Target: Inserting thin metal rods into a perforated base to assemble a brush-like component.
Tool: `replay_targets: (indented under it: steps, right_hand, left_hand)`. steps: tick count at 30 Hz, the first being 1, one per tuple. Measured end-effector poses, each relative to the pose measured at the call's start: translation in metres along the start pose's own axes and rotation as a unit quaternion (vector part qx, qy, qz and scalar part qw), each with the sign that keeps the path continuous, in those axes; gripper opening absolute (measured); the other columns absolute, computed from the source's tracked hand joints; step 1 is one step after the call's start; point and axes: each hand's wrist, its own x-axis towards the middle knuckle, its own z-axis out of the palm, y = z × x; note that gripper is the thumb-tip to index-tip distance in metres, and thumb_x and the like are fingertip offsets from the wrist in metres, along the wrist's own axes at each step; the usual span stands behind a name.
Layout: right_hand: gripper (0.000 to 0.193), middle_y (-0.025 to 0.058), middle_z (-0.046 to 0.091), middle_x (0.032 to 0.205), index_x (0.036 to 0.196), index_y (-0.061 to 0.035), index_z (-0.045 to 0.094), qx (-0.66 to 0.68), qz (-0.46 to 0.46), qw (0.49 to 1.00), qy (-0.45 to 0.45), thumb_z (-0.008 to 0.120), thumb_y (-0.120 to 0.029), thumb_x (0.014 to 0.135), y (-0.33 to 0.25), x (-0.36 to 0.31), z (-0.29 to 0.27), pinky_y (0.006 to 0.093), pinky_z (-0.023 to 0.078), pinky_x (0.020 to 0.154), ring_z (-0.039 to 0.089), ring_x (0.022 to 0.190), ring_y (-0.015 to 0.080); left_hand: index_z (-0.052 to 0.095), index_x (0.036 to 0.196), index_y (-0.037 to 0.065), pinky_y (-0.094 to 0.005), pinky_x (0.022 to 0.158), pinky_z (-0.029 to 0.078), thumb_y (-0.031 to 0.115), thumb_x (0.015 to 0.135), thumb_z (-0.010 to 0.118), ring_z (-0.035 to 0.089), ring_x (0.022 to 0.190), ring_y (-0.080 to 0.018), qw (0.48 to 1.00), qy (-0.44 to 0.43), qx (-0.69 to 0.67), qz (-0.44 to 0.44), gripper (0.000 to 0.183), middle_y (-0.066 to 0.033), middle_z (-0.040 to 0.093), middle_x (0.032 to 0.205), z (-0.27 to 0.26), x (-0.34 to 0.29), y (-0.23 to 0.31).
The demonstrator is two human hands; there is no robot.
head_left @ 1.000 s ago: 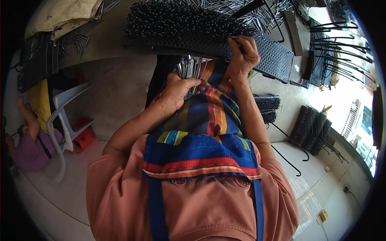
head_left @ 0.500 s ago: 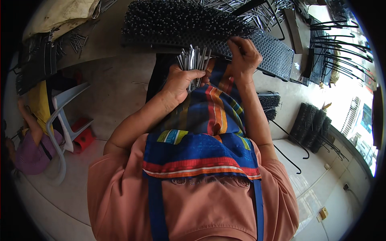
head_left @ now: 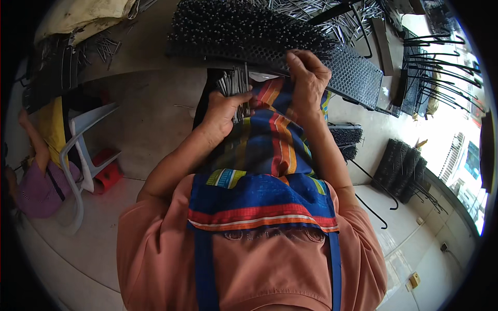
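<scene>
My left hand (head_left: 219, 115) is closed round a bundle of thin silvery metal pins (head_left: 234, 83), their upper ends fanned out above the thumb. Ahead of me lies a long black perforated plate (head_left: 358, 76) with rows of round holes. Upright dark pins (head_left: 244, 31) with shiny tips crowd its left and middle part, while bare holes show at the right end. At the plate's near edge my right hand (head_left: 310, 83) is pinched, thumb against fingers. Whatever sits between those fingertips is too small to make out.
Loose metal pins (head_left: 311, 11) lie heaped behind the plate. Hooked black rods (head_left: 441, 67) stick out at the right. Dark bristly bundles (head_left: 402, 168) stand on the floor by the window. At the left, a person in purple (head_left: 44, 192) sits near a grey chair (head_left: 78, 155).
My left hand with the pins has shifted slightly left and tilted. The right hand has moved a little left and lower along the plate's near edge. The whole view has shifted slightly.
</scene>
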Motion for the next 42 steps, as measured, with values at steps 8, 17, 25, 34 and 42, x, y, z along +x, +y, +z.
replay_targets:
  steps: [8, 17, 25, 34, 42]
  right_hand:
    - [0.009, 0.0012, 0.065, 0.081, 0.087, 0.0013, 0.072, -0.068, -0.237, 0.969, -0.029, 0.070, 0.006, 0.079, 0.014, 0.029, 0.032, 0.0187, 0.044, 0.066, 0.057, 0.073, 0.0055]
    - [0.014, 0.0045, 0.067, 0.077, 0.090, -0.0004, 0.072, -0.241, -0.327, 0.912, -0.052, 0.073, 0.002, 0.076, 0.025, 0.034, 0.035, 0.0240, 0.048, 0.058, 0.061, 0.063, 0.0108]
    - [0.014, 0.0080, 0.065, 0.074, 0.089, -0.0032, 0.073, -0.303, -0.329, 0.892, -0.070, 0.074, -0.003, 0.075, 0.013, 0.036, 0.044, 0.0246, 0.048, 0.059, 0.063, 0.062, 0.0153]
    - [0.013, 0.0007, 0.061, 0.064, 0.082, 0.0022, 0.069, -0.188, 0.071, 0.946, -0.256, 0.072, -0.010, 0.080, 0.001, 0.010, 0.023, 0.0222, 0.045, 0.054, 0.058, 0.061, 0.0063]
    - [0.005, -0.0048, 0.060, 0.067, 0.086, -0.0015, 0.071, -0.008, -0.016, 1.000, -0.004, 0.071, -0.006, 0.084, -0.009, 0.006, 0.016, 0.0181, 0.032, 0.049, 0.045, 0.054, 0.0010]
  left_hand:
    - [0.065, 0.105, -0.001, -0.0325, 0.061, 0.055, -0.005, 0.081, 0.064, 0.070, 0.074, -0.0227, 0.998, 0.015, 0.004, 0.065, 0.024, -0.0140, 0.072, 0.087, -0.003, -0.008, 0.009]
    - [0.064, 0.105, -0.002, -0.0331, 0.064, 0.056, -0.006, 0.082, 0.061, 0.071, 0.076, -0.0244, 0.999, -0.001, -0.008, 0.032, 0.024, -0.0156, 0.071, 0.090, -0.003, -0.010, 0.012]
    - [0.065, 0.096, -0.006, -0.0324, 0.060, 0.055, -0.009, 0.080, 0.058, 0.070, 0.071, -0.0248, 0.999, 0.002, -0.035, 0.032, 0.017, -0.0165, 0.071, 0.084, -0.003, -0.008, 0.016]
    - [0.065, 0.100, -0.006, -0.0327, 0.061, 0.055, -0.006, 0.081, 0.062, 0.070, 0.072, -0.0246, 0.997, -0.066, -0.031, 0.036, 0.019, -0.0159, 0.071, 0.085, 0.006, -0.013, 0.022]
    - [0.066, 0.101, -0.002, -0.0332, 0.057, 0.055, -0.003, 0.082, 0.065, 0.070, 0.070, -0.0217, 0.999, 0.030, -0.030, 0.034, 0.019, -0.0125, 0.070, 0.086, 0.005, -0.011, 0.014]
